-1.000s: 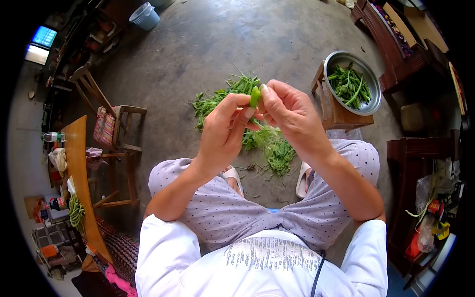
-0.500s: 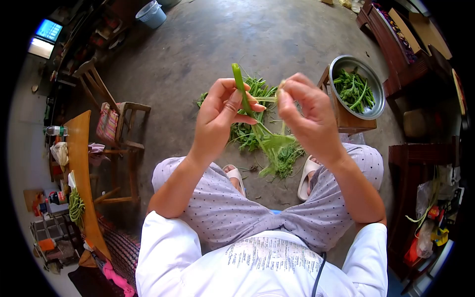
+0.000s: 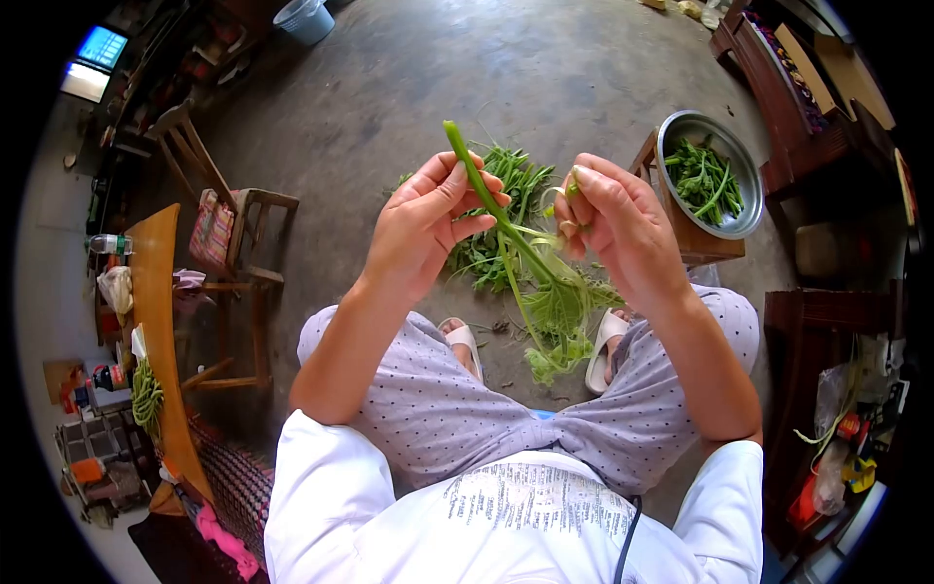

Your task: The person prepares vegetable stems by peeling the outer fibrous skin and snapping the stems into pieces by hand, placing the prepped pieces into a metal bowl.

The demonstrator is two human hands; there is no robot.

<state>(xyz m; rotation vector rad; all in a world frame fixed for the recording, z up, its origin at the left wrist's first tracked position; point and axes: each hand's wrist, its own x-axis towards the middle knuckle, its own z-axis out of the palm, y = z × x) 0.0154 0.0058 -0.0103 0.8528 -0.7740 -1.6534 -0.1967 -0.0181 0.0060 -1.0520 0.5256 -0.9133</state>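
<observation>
Between thumb and fingers, my left hand (image 3: 428,219) grips a thick green leafy stalk (image 3: 477,180). Its bare cut end points up and away, and its leaves (image 3: 562,310) hang down toward my knees. My right hand (image 3: 618,219) is pinched closed to the right of the stalk, with a thin pale green strip of peel (image 3: 550,200) at its fingers. Whether that strip is still joined to the stalk I cannot tell. Beneath my hands, a heap of green stalks and leaves (image 3: 511,165) lies on the floor, partly hidden by them.
At the right, a metal basin (image 3: 754,209) holding green stems stands on a wooden stool (image 3: 691,224). A wooden chair (image 3: 233,209) and a table (image 3: 156,292) with green beans (image 3: 146,397) are on the left. Farther off sits a light blue bucket (image 3: 304,21).
My right hand has lowered slightly and turned, moving a little right. The stalk in my left hand has tilted further left at its top, and its leaves hang lower.
</observation>
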